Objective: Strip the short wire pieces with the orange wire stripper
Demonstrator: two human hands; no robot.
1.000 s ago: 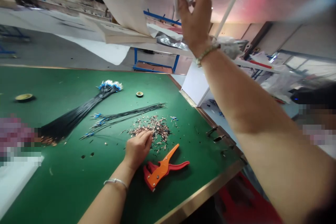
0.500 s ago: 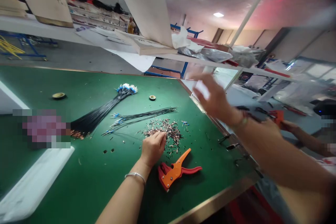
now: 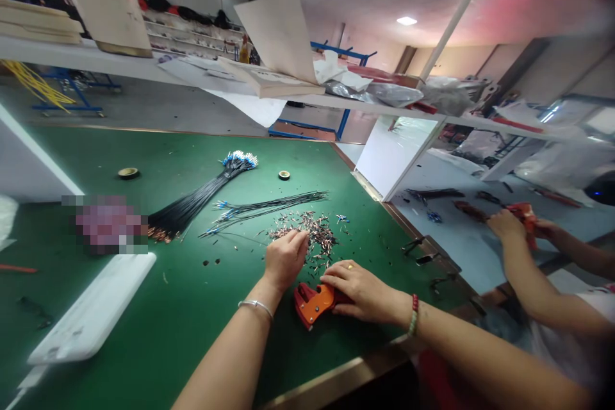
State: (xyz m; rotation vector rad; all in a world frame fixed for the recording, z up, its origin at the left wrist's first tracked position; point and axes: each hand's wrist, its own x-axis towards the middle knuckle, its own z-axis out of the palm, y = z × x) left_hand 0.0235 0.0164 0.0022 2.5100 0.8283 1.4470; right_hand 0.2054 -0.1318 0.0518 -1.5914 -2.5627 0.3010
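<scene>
My left hand (image 3: 286,259) rests curled on a loose pile of cut wire ends and copper-coloured terminals (image 3: 307,234), on the green bench mat (image 3: 211,282). My right hand (image 3: 360,291) lies over the handles of an orange and red wire stripper (image 3: 312,304), holding it against the mat and hiding part of it. Up-left of my hands lies a long bundle of black wires (image 3: 192,202) with blue-tipped ends. A thinner bunch of black wires (image 3: 269,207) with blue terminals lies just beyond the pile.
Two small tape rolls (image 3: 128,173) (image 3: 284,175) and a white plastic strip (image 3: 91,307) lie on the mat. A white shelf (image 3: 384,106) with papers runs overhead. At right, a co-worker's hands (image 3: 512,224) hold an orange tool (image 3: 526,214) over a neighbouring bench.
My right hand has come down from high in the air onto the stripper. My left hand stays on the pile. The view has tilted, and a co-worker's hands now show clearly at right.
</scene>
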